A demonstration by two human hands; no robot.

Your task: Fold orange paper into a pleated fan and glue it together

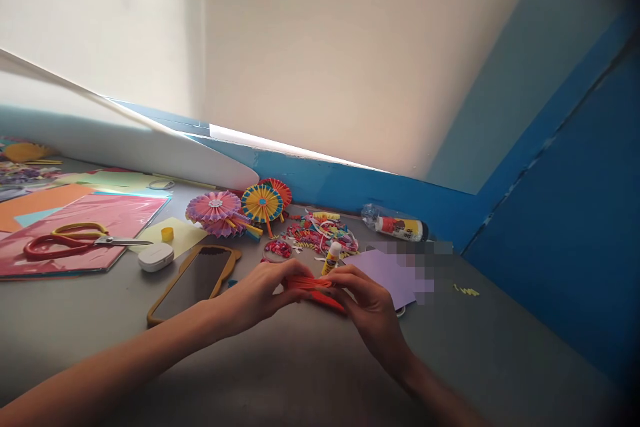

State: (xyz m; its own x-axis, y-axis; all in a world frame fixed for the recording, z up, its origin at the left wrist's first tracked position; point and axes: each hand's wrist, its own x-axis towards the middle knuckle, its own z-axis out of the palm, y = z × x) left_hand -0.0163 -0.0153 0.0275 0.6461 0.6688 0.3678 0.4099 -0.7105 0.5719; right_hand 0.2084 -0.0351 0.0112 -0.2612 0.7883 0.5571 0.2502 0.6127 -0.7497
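My left hand (260, 295) and my right hand (364, 303) meet over the grey tabletop (320, 373). Between their fingers they pinch a folded strip of orange-red paper (313, 290), with its pleats pressed together. Just beyond the fingertips stands a glue stick (331, 257) with a yellow base, close to my right hand. A lilac paper sheet (385, 277) lies under and past that hand. Nearest my left wrist is a phone in a tan case (193, 283).
Paper rosettes (261, 203) and a heap of coloured paper scraps (320, 235) lie at the back. Red-handled scissors (75, 243) rest on a pink sheet (85, 230) at the left. A white case (156, 257), a plastic bottle (395, 227) and a blue wall (350, 190) are also there.
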